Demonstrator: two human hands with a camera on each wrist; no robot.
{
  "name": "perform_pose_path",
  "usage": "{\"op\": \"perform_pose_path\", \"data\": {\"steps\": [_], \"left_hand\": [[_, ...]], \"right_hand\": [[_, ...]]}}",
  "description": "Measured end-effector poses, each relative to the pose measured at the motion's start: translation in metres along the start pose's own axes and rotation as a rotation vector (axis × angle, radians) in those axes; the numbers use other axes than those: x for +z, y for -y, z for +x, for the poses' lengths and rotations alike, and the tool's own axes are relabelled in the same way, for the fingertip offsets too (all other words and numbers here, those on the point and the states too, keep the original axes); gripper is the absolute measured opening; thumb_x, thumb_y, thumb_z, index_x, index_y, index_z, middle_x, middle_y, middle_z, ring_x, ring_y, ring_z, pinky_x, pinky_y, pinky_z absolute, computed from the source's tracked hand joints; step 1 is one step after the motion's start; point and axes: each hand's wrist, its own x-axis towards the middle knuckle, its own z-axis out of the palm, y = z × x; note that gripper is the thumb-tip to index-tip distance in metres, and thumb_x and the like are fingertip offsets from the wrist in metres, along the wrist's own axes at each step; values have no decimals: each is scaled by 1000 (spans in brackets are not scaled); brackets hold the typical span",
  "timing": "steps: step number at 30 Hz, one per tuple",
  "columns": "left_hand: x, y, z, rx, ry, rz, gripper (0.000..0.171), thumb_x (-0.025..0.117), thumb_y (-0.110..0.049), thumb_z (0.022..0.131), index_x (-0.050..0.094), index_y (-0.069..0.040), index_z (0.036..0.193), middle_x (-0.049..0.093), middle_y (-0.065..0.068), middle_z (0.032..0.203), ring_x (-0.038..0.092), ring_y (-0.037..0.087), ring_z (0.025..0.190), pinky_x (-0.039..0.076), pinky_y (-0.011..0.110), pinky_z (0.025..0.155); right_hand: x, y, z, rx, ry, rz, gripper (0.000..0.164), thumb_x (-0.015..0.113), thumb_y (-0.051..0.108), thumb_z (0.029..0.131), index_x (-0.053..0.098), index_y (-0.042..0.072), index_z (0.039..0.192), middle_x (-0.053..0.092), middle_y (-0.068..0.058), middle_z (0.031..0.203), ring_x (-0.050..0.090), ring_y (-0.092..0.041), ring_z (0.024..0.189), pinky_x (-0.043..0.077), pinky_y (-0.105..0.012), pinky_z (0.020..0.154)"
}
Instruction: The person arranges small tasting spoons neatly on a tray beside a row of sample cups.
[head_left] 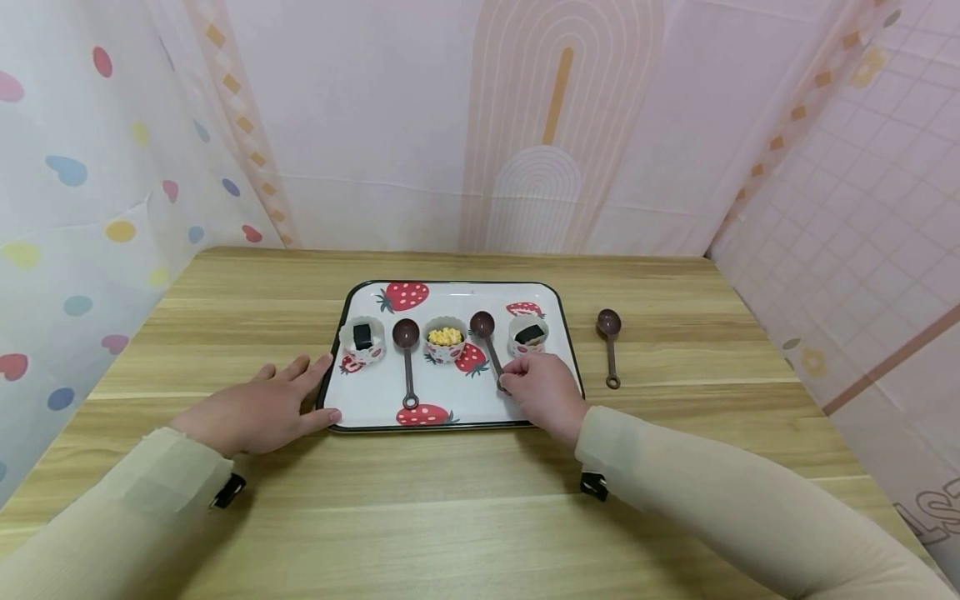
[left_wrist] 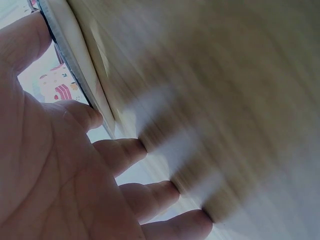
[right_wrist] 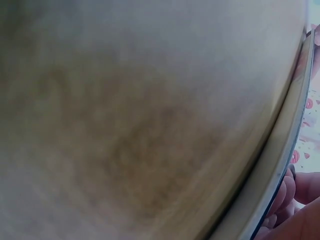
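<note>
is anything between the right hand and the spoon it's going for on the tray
Nothing visible. The right hand is already at the handle end of the middle spoon on the tray; its fingers hide the handle tip, so the grip itself cannot be seen. The cups beside the spoon stand clear of it.

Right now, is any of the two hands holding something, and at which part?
The right hand pinches the middle spoon at the lower end of its handle. The left hand holds nothing; it rests flat against the tray.
</note>
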Motion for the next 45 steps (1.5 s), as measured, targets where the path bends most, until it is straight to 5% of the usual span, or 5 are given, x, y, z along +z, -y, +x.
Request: {"op": "perform_pose_path", "data": {"steps": [45], "left_hand": [[-2,0,0,-2,24,-11,107,44,-80,98,18,-5,168,23,40,165,27,78,138,39,84,100]], "right_hand": [[-3,7,4,31,121,-135,13,77,25,98,84,14,97,72,0,86,58,-18,81,43,-27,64]]}}
